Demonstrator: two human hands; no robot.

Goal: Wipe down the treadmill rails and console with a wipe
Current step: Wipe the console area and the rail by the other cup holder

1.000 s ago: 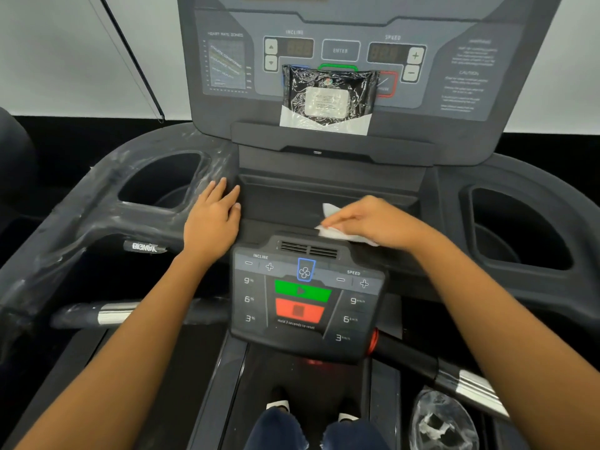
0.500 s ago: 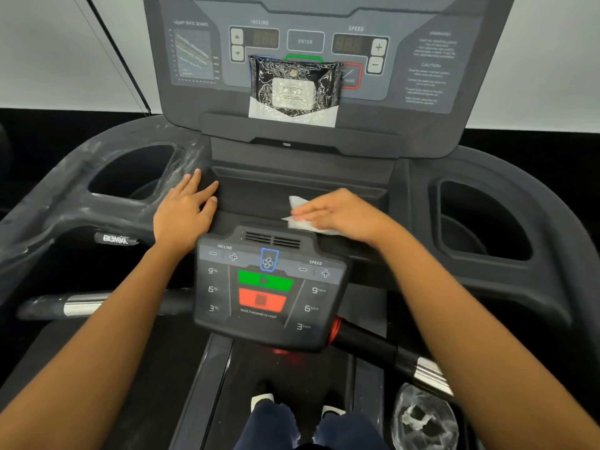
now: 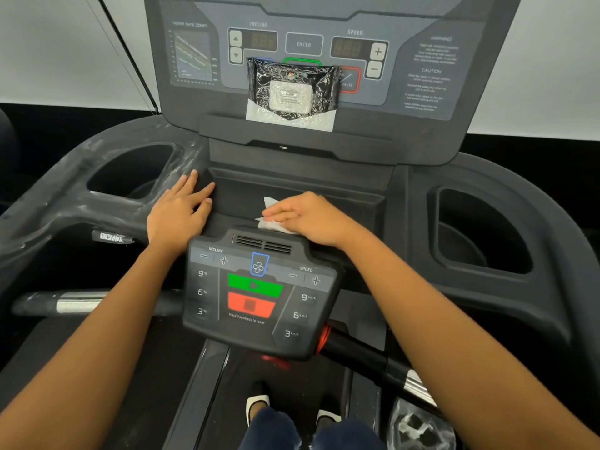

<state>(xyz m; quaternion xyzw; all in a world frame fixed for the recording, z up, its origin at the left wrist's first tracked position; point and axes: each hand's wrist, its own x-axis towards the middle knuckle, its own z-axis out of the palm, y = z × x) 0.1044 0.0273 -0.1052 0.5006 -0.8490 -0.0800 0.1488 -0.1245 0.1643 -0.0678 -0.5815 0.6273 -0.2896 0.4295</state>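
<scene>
2 shoes [image 3: 258, 405] stand on the treadmill belt [image 3: 292, 391] nearest the camera, with a wad of crumpled clear plastic [image 3: 418, 427] in the low right corner. Just above that, the right rail [image 3: 373, 358] runs out from under the lower control panel [image 3: 259, 293], and the left rail [image 3: 74, 305] reaches away to the left.

Behind the panel's vent, on the narrow ledge, the right hand [image 3: 311, 216] lies flat with its fingers straight, pressing the wipe [image 3: 269, 222] down. The white wipe sticks out leftward from under the fingertips, and 1 corner lifts toward the tray [image 3: 292, 186]. The ledge's long axis runs left to right, so a stroke along it would likely carry the wipe toward the left hand [image 3: 180, 212]. That hand rests flat and relaxed on the deck, holding nothing, just left of the ledge and apart from the wipe. The right hand is plainly the nearer one, since it is already on the wipe.

Beyond the hands, nothing shows in the shallow tray other than that lifted corner at its near edge. The left cup holder [image 3: 130, 173] and right cup holder [image 3: 483, 232] are too dark inside to tell their contents. Farthest off, a pack of wipes [image 3: 292, 92] leans upright on the shelf of the upper console [image 3: 422, 76], covering some of the buttons. Judging from this, the rails and upper console are probably not yet wiped.
</scene>
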